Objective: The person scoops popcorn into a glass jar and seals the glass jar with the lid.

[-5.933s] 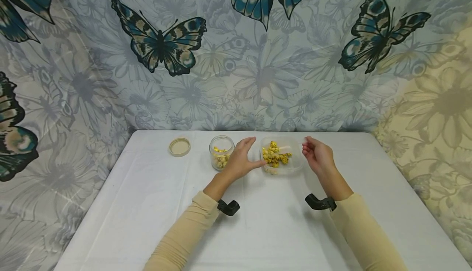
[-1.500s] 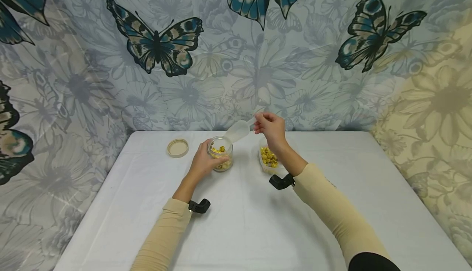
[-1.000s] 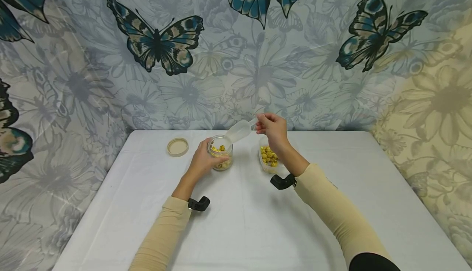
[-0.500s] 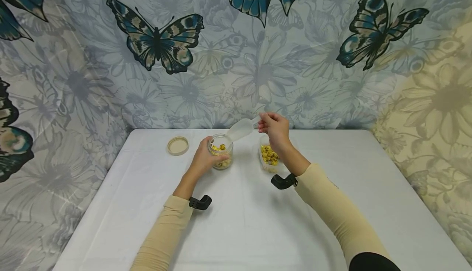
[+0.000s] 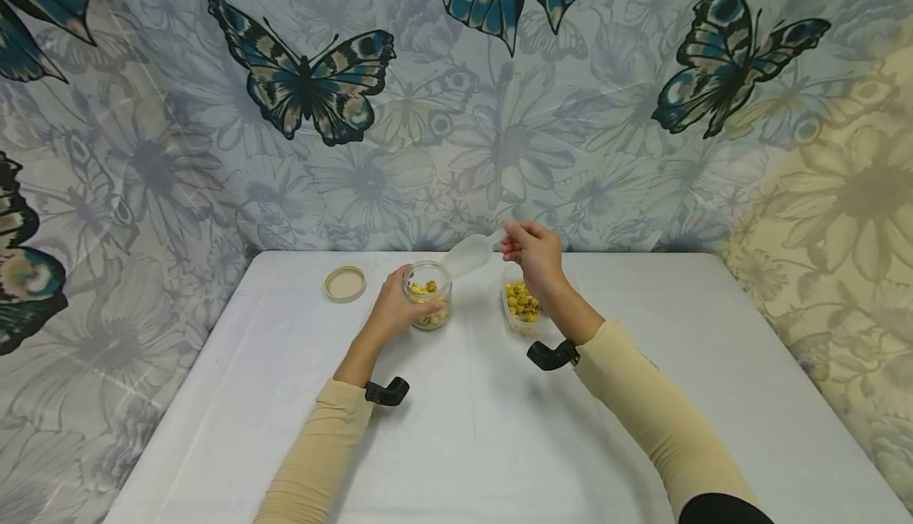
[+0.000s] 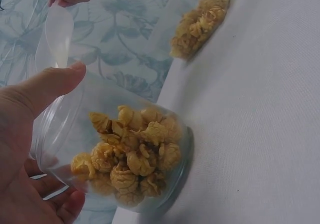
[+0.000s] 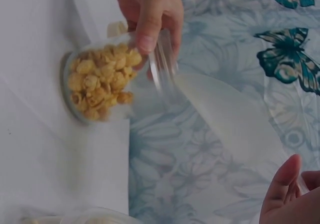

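Note:
A glass jar partly filled with yellow popcorn stands upright on the table. My left hand grips it from the left, thumb across the front and fingers behind. My right hand pinches the handle of a translucent white plastic scoop. The scoop slants down to the left, its tip right at the jar's mouth; no popcorn shows in it. Below my right hand sits a clear plastic container holding more popcorn, its right part hidden by the hand and wrist.
A round beige-rimmed lid lies left of the jar. The white-covered table ends at the back against a cloth printed with flowers and butterflies. Each wrist wears a black camera mount.
Since the earliest frame, my left hand has taken hold of the jar and my right hand has brought the scoop over to its mouth. In the last second the scoop has shifted slightly right.

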Demonstrator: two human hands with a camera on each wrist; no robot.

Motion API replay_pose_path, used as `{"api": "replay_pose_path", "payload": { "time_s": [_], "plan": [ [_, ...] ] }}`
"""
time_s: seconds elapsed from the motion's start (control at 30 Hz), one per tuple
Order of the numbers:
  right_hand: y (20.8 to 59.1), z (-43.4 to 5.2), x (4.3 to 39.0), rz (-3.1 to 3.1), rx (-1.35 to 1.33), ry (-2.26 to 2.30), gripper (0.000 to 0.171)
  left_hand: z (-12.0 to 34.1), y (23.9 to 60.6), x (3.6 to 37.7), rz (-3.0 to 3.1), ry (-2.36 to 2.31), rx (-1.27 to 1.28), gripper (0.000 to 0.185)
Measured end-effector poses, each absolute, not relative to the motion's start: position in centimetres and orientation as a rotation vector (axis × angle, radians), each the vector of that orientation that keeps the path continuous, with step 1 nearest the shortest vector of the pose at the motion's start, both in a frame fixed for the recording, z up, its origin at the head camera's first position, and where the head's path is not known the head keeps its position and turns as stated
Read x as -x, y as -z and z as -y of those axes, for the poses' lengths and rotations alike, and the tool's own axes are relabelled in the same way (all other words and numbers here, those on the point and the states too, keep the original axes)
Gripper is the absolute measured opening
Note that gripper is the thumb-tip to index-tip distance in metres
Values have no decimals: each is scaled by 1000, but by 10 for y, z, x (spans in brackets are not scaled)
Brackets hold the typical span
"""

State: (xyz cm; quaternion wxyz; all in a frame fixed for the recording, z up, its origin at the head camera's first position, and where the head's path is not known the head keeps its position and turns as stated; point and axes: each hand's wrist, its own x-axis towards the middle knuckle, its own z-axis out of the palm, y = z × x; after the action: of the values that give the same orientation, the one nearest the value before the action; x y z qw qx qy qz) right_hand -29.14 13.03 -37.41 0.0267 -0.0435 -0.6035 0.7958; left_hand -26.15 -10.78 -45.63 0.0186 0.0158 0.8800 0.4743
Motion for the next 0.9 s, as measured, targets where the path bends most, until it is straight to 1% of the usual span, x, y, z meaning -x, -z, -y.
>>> {"api": "replay_pose_path", "payload": {
  "time_s": [0.3, 0.63, 0.9],
  "plan": [
    [375, -135, 293, 1841, 156, -2502, 9, 107, 454, 261, -2727, -1467, -68, 99],
    [368, -143, 293, 1744, 146, -2562, 6, 110, 450, 265, -2775, -1427, -112, 97],
    [363, -153, 292, 1742, 100, -2578, 7, 112, 443, 265, -2796, -1447, -139, 96]
  ]
}}
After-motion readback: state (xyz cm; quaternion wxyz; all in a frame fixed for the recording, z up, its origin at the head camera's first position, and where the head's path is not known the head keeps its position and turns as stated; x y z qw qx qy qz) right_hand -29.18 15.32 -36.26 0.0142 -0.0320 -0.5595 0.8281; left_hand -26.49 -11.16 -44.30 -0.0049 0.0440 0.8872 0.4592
